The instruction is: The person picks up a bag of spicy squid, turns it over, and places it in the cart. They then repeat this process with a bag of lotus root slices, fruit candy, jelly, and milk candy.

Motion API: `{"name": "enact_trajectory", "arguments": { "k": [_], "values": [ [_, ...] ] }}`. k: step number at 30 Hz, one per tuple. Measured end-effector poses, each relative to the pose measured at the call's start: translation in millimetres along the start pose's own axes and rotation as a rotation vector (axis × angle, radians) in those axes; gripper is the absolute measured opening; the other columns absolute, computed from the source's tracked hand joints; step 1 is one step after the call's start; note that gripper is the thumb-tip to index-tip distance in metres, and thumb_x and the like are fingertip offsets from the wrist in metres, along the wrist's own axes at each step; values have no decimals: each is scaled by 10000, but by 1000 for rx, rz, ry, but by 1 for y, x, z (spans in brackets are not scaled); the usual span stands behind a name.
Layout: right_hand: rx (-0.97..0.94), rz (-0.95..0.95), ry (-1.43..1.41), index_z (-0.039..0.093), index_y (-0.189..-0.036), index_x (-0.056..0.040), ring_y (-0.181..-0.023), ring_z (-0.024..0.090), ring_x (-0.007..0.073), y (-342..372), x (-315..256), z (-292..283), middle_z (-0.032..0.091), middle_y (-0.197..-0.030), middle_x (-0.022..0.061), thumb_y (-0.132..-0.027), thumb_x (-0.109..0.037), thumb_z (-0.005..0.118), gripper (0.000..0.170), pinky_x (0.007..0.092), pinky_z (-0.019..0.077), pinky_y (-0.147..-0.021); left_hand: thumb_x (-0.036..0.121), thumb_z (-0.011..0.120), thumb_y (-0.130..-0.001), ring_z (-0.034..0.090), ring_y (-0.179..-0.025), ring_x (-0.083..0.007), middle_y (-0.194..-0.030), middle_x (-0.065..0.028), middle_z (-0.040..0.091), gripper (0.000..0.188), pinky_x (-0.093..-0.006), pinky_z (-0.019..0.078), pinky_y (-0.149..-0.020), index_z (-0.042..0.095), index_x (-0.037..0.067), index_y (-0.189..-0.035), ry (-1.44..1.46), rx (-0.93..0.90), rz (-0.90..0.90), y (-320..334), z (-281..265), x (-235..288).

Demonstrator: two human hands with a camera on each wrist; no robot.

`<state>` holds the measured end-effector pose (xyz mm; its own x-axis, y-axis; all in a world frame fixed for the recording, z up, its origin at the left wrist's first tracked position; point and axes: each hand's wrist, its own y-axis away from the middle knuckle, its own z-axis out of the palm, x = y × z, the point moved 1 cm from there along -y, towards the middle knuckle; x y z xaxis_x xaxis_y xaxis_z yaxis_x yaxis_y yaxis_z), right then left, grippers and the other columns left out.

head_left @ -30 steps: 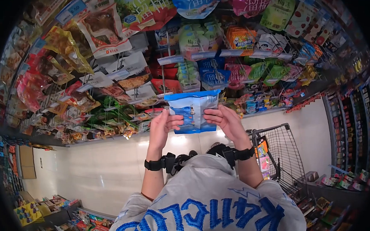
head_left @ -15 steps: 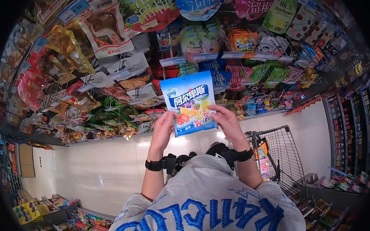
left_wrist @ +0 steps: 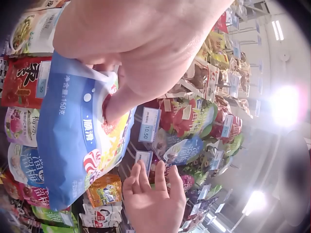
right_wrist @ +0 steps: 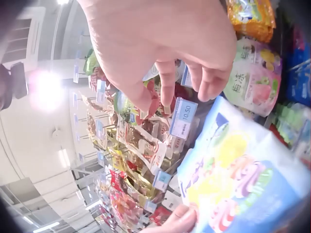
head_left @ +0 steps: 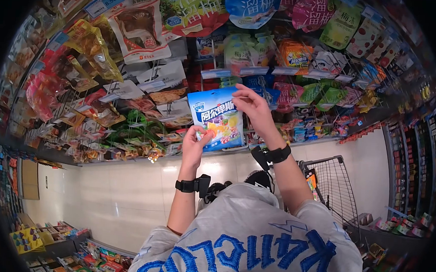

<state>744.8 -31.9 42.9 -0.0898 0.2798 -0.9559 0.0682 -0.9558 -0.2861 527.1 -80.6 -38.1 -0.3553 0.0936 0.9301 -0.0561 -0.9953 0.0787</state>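
Well, left hand (head_left: 193, 147): we pinched the bag's lower left part between thumb and fingers, thumb pressed on the printed front; some of the fingers behind were hidden.
Right hand (head_left: 255, 107): its fingers were relaxed and slightly bent, a little apart, and gripped nothing; in the right wrist view they stood clear of the bag, just beside its upper right corner.
Blue bag (head_left: 211, 115): we had it in front of the shelves, front towards us and slightly slanted.
Bag's weak side: we judged that it could sag or swing right, since only the left side was held.
Bag's top edge: a careless sweep of the right hand could have knocked it and twisted it loose.
Hanging packs (head_left: 242, 52): pushed forward, the bag might have snagged among them.
Floor (head_left: 126, 195): it lay below, so we judged a slip would probably end there.
Half a second earlier: both our hands held the bag, one at each side; since then the right had let go and risen, and the bag had shifted slightly left.
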Motion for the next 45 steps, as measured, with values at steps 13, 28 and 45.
{"name": "enact_trajectory", "arguments": {
  "k": [13, 28, 45],
  "values": [
    [7, 310, -1025, 561, -1008, -50, -1109, 532, 278, -35, 13, 26, 538, -1229, 135, -822, -20, 524, 192, 415, 421, -977, -21, 678, -867, 647, -845, -103, -927, -64, 679, 181, -232, 516, -704, 524, 71, -879, -32, 11, 44, -21, 6, 12],
    [-114, 134, -883, 576, -1086, -2, -1207, 524, 310, -31, -24, 26, 354, -1463, 140, -831, 18, 510, 264, 433, 440, -978, -3, 659, -889, 668, -844, -115, -954, -87, 691, 174, -231, 527, -693, 536, 56, -996, 30, -32, 86, -60, 28, 42],
    [-171, 120, -815, 575, -1126, 37, -1191, 570, 283, -25, -22, 25, 256, -1553, 136, -820, 22, 516, 312, 354, 481, -928, 24, 678, -889, 653, -877, -120, -1000, -104, 680, 312, -242, 528, -711, 524, 30, -1160, 7, 28, 57, -78, 32, 47]
  ]
}}
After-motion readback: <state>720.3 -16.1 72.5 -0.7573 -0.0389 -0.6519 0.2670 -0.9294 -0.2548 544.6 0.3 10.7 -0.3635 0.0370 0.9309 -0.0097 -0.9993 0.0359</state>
